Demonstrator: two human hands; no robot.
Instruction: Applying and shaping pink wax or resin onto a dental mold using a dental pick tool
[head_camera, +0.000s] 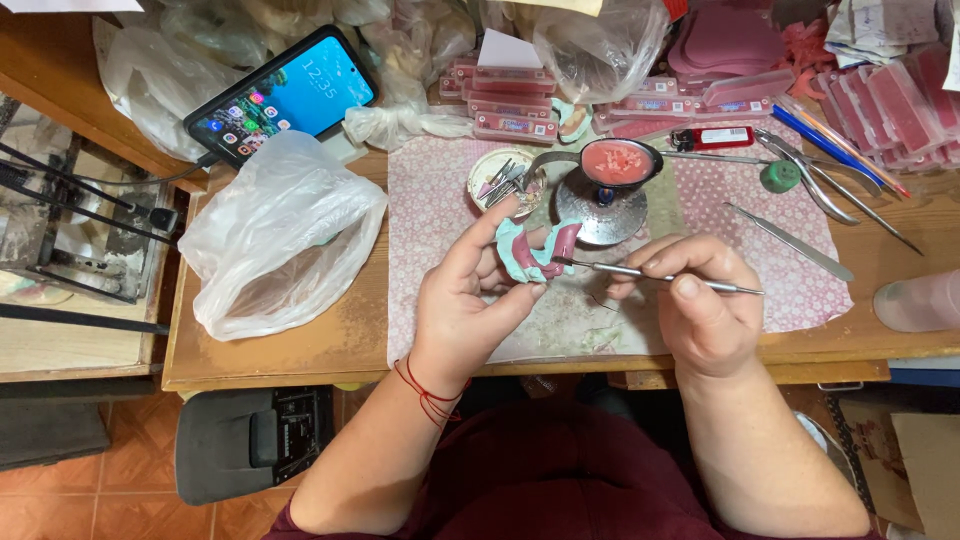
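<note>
My left hand (465, 300) holds a small curved dental model (535, 255), pale green with pink wax on it, above the middle of a wooden table (300, 350). A red thread circles that wrist. My right hand (700, 300) grips a thin metal carving tool (660, 276) like a pen. The tool's tip touches the pink part of the model. Just behind the model stands a metal burner stand (600, 205) carrying a small dish of pink wax (618, 162).
A patterned pink mat (430, 200) covers the work area. A crumpled plastic bag (280, 235) lies left, a lit smartphone (285, 95) behind it. Metal instruments (800, 245), a lighter (715, 138), a round tin of burs (500, 180) and stacked pink wax boxes (880, 95) sit behind and right.
</note>
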